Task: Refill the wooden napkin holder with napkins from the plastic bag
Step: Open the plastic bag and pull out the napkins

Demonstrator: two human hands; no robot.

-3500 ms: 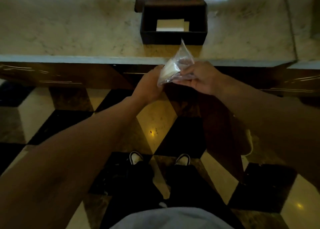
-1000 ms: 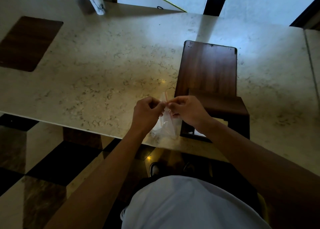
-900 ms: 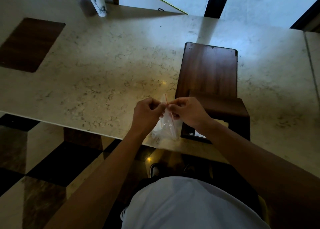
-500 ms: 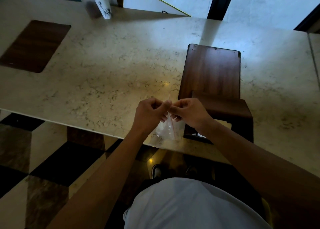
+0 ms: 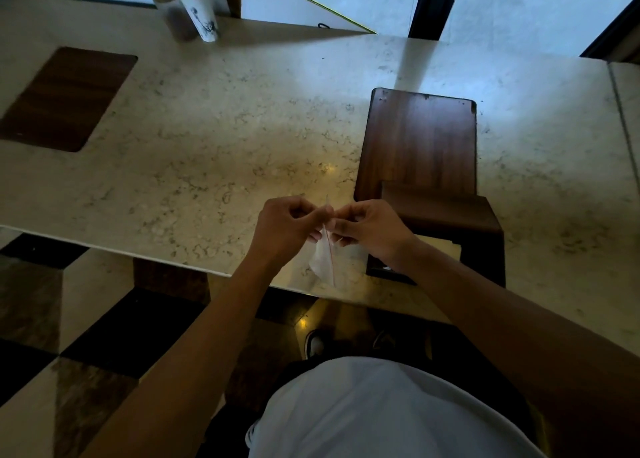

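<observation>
A small clear plastic bag [image 5: 323,261] with a red zip strip hangs over the marble counter's near edge. My left hand [image 5: 285,227] and my right hand [image 5: 369,230] both pinch its top, fingertips almost touching. The bag's contents look whitish and I cannot make them out. Just right of my right hand stands the dark wooden napkin holder [image 5: 446,211], its open box facing me with pale napkins [image 5: 438,248] lying low inside, partly hidden by my right wrist.
The marble counter [image 5: 214,152] runs across the view, with a dark wooden inlay [image 5: 65,99] at the far left and two paper cups [image 5: 188,8] at the back. Below the near edge lies a checkered floor [image 5: 104,322] and my shoes.
The view rose from the floor to look down on the counter. My hands carried the bag up over its edge and shifted from holding its sides to pinching its top together.
</observation>
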